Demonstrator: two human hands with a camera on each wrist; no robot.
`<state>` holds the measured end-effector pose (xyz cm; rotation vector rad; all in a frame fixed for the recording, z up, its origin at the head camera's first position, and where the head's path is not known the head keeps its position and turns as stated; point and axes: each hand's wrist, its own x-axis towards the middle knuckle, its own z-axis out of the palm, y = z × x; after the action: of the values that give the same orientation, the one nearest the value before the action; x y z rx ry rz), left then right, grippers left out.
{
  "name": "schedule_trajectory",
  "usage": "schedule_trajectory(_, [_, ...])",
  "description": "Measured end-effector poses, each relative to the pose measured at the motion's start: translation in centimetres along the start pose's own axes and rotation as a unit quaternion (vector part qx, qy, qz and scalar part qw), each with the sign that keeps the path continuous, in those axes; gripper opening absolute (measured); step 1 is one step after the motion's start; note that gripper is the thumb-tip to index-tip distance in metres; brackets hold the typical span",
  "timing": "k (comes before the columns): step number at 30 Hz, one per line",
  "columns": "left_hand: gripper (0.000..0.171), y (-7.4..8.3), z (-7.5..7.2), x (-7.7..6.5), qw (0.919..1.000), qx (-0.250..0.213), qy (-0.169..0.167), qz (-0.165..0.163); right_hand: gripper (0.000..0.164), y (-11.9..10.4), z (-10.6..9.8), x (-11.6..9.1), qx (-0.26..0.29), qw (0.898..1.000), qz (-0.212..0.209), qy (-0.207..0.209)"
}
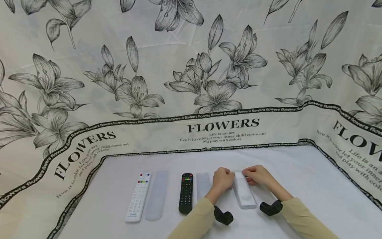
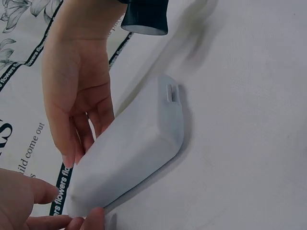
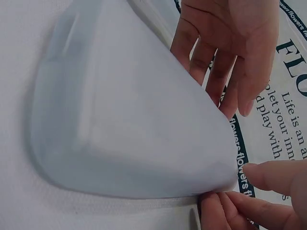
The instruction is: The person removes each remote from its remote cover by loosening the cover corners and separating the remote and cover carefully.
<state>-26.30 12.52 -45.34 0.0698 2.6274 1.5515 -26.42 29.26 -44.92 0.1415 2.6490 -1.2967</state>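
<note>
A pale translucent remote cover (image 1: 245, 192) lies tilted lengthwise before me, a white body showing through it. The wrist views show its smooth side, and a small slot at its near end appears in the left wrist view. My left hand (image 1: 223, 179) holds the far left corner with curled fingers, its fingertips partly hidden by the cover (image 3: 144, 110). At the far right corner, my right hand (image 1: 259, 175) pinches the edge. In the left wrist view the right hand (image 2: 79, 91) hangs beyond the cover (image 2: 129, 139), while the left fingers (image 2: 93, 220) touch its end.
Left of the hands lie a black remote (image 1: 186, 194) and a translucent cover (image 1: 203, 184), partly behind the left arm. Farther left are a white remote (image 1: 138, 199) and another translucent cover (image 1: 157, 196). Flower-printed cloth (image 1: 143, 132) walls the white table (image 1: 98, 205).
</note>
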Motion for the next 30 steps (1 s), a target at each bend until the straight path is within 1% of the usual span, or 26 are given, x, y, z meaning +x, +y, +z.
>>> schedule_trajectory(2, [0.032,-0.1,0.2,-0.2,0.9999,-0.01,-0.002,0.0,0.04,0.0,0.1,0.1,-0.005,1.0,0.004,0.004])
schedule_trajectory(3, [0.029,-0.1,0.3,-0.2,0.9999,-0.011,0.0,0.003,0.041,0.0,0.1,0.1,-0.009,1.0,0.004,0.006])
schedule_trajectory(8, [0.027,-0.1,0.5,-0.3,0.9991,-0.02,0.035,0.016,0.043,-0.3,0.1,0.2,-0.01,1.0,0.005,0.016])
schedule_trajectory(11, [0.029,-0.1,0.6,-0.3,0.9974,-0.042,0.057,0.012,0.045,-0.5,0.2,0.2,-0.004,1.0,0.005,0.022])
schedule_trajectory(14, [0.028,-0.2,0.7,-0.3,0.9953,-0.069,0.067,0.006,0.048,-0.6,0.2,0.1,0.0,1.0,-0.003,0.027])
schedule_trajectory(22, [0.031,-0.1,0.6,-0.3,0.9897,-0.128,0.063,-0.016,0.048,-1.4,-0.2,-0.7,0.018,0.999,-0.025,0.04])
schedule_trajectory(27, [0.03,0.0,0.4,-0.6,0.9847,-0.166,0.046,-0.028,0.049,-1.5,-0.6,-1.6,0.029,0.998,-0.036,0.041])
schedule_trajectory(30, [0.029,0.0,0.2,-0.8,0.983,-0.179,0.038,-0.021,0.049,-1.4,-0.8,-1.9,0.032,0.998,-0.046,0.042])
